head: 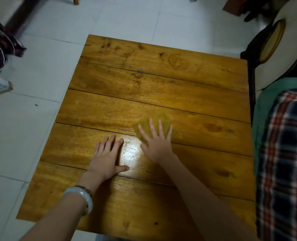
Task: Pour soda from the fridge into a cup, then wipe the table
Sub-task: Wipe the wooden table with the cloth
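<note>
A wooden plank table (pixel 161 87) fills the middle of the head view. A yellow-brown cloth (pixel 162 114), blurred, lies on it right of centre. My right hand (pixel 157 145) presses flat on the cloth with its fingers spread, covering most of it. My left hand (pixel 107 160) rests flat on the bare wood to the left, fingers apart, holding nothing, with a pale bangle on its wrist. A shiny wet-looking patch (pixel 132 153) lies between the hands. No cup or soda is in view.
A faint ring mark (pixel 178 61) shows near the table's far edge. A dark chair with a round woven seat (pixel 272 42) stands at the far right corner. Plaid fabric over green cloth (pixel 283 153) borders the right edge. White tiled floor (pixel 31 119) and dark bags (pixel 0 49) lie to the left.
</note>
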The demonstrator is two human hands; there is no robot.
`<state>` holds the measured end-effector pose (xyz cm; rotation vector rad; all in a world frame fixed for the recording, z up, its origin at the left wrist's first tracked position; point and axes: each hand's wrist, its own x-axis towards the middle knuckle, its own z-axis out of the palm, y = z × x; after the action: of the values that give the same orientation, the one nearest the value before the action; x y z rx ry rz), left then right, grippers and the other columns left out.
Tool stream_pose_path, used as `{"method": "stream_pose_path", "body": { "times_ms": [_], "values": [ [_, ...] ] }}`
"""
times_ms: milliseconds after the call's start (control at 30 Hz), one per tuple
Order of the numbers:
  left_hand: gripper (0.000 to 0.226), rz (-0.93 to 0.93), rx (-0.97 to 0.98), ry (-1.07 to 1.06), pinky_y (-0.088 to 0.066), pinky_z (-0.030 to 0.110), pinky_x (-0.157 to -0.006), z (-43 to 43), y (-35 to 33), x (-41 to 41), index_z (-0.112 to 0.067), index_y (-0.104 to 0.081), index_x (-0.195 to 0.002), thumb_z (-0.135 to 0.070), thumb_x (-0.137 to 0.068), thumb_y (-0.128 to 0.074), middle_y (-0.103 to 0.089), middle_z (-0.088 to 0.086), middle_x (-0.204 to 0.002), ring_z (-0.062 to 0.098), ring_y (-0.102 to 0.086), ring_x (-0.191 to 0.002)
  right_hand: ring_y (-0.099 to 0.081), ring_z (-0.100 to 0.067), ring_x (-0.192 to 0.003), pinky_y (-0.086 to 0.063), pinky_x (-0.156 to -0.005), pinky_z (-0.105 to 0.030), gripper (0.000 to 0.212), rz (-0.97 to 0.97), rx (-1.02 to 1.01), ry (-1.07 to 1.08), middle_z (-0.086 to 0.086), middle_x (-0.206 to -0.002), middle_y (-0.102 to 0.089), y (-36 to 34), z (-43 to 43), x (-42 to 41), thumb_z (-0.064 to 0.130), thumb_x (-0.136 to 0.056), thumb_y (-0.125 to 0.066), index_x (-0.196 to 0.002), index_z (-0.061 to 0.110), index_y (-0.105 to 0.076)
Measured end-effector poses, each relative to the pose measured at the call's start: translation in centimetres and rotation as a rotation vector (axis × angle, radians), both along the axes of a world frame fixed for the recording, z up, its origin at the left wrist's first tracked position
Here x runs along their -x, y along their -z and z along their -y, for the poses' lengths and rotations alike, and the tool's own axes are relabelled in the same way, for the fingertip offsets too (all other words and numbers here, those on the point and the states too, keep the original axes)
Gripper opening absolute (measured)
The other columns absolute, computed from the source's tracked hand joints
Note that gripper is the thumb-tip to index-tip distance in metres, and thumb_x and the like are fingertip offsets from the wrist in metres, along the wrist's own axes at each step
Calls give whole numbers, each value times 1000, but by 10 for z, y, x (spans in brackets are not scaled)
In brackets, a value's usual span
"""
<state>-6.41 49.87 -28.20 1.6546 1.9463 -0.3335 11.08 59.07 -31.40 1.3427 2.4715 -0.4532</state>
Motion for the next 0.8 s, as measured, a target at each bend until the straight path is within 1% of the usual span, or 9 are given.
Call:
{"method": "stream_pose_path", "body": {
  "times_ms": [100,133,200,300,400,467,533,600,800],
  "values": [
    [107,3,1,-3,6,43,-116,-1,-1,0,-29,1,-150,-68,-72,-61,15,3,-158,26,13,-145,-15,-40,-141,-6,-107,-70,63,-36,-45,-153,-9,-155,-21,2,28,-25,56,-87,-26,-146,37,-21],
    [107,7,-4,-5,5,43,-116,-1,-1,0,-29,0,-150,-68,-72,-61,14,3,-158,26,13,-145,-21,-38,-140,-11,-107,-68,63,-29,-58,-199,-8,-153,-28,4,33,-40,55,-84,-29,-145,37,-26],
    [107,14,-14,-7,5,43,-116,0,-1,1,-28,-2,-150,-68,-71,-62,11,4,-158,26,11,-145,-20,-34,-140,-13,-106,-62,66,-19,-81,-243,-5,-153,-29,5,38,-74,52,-81,-34,-145,38,-25],
    [107,19,-25,-9,5,43,-116,1,-1,1,-28,-3,-150,-67,-71,-63,9,5,-159,26,11,-145,-17,-32,-140,-14,-105,-62,67,-5,-95,-140,-5,-154,-28,2,37,-115,50,-82,-36,-146,39,-22],
    [107,29,-31,-16,5,43,-116,1,-2,1,-28,-4,-150,-67,-70,-64,8,5,-159,26,10,-145,-14,-36,-143,-10,-107,-68,64,40,-55,62,-4,-157,-15,-2,27,-127,53,-86,-25,-147,41,-11],
    [107,37,-26,-22,5,43,-116,1,-2,0,-29,-4,-150,-67,-70,-64,8,5,-159,26,10,-145,4,-36,-144,1,-105,-69,61,68,-24,237,-3,-159,5,-5,15,-110,56,-88,-13,-145,44,6],
    [107,30,-24,-24,6,42,-116,1,-3,0,-29,-4,-150,-68,-70,-63,9,4,-159,26,11,-145,16,-39,-142,7,-103,-72,60,69,19,410,-6,-156,20,-5,4,-78,57,-92,-13,-143,43,16],
    [107,24,-18,-27,6,42,-116,0,-4,-1,-29,-3,-150,-68,-70,-63,10,4,-159,25,11,-145,20,-43,-139,7,-101,-75,65,39,46,506,-11,-154,26,-7,-4,-40,59,-93,-17,-144,40,19],
    [105,12,23,-30,5,45,-115,-3,-5,-4,-28,0,-149,-65,-73,-63,11,4,-158,27,12,-144,29,-41,-136,12,-96,-77,70,-42,188,413,-8,-152,32,-18,22,32,62,-91,-24,-145,41,16]
  ]
}}
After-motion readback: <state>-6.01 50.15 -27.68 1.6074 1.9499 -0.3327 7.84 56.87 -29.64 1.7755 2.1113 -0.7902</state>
